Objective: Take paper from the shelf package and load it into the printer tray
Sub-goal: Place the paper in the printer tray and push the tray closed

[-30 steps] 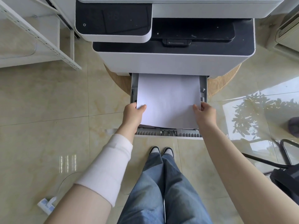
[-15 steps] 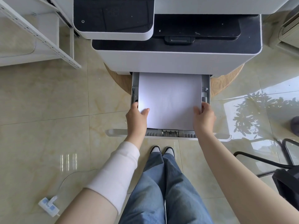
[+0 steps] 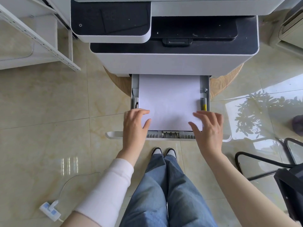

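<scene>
A stack of white paper (image 3: 169, 100) lies flat in the grey printer tray (image 3: 205, 82), which is pulled out from the white and black printer (image 3: 172, 63). My left hand (image 3: 135, 126) hovers over the paper's near left corner with fingers spread, holding nothing. My right hand (image 3: 209, 128) is at the near right corner, fingers spread too, its fingertips over the sheet's edge. The shelf package is out of sight.
A white metal shelf (image 3: 37, 38) stands at the far left. The printer sits on a round wooden stand (image 3: 226, 81). A black chair (image 3: 282, 171) is at the right, a white power strip (image 3: 50, 210) with its cable on the tiled floor at lower left.
Both hands have let go of the paper's sides and opened, fingers spread above its near corners. The paper now lies deeper and flat in the tray.
</scene>
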Demonstrator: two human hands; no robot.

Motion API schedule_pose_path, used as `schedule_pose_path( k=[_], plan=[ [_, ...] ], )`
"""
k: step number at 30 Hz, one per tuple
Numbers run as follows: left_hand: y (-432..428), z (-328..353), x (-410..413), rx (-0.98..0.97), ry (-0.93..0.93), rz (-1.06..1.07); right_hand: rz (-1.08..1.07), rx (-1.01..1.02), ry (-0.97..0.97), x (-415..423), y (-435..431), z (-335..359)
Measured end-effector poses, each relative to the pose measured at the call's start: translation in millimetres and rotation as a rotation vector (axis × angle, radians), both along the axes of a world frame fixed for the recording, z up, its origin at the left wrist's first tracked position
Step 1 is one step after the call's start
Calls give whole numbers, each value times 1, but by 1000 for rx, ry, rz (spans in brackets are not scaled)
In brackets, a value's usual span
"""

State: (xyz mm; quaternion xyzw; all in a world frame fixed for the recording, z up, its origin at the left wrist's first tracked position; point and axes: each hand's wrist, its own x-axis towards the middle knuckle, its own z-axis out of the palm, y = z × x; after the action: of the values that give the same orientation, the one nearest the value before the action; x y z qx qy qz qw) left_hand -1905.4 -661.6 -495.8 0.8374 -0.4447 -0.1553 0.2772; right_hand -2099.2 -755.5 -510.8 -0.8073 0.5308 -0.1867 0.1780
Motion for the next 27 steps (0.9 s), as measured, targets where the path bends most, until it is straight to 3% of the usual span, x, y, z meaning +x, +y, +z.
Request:
schedule_pose_path(
  k=[5, 12, 20, 27],
  plan=[
    [3, 2, -30, 95, -13, -382, 294, 61, -40, 7, 24, -5],
    [19, -9, -44, 213, -95, -490, 310, 60, 65, 4, 43, -6],
    [21, -9, -48, 323, -66, -505, 365, 82, 88, 4, 41, -7],
    [19, -8, -34, 327, -47, -273, 367, 122, 93, 1, 40, -6]
  ],
)
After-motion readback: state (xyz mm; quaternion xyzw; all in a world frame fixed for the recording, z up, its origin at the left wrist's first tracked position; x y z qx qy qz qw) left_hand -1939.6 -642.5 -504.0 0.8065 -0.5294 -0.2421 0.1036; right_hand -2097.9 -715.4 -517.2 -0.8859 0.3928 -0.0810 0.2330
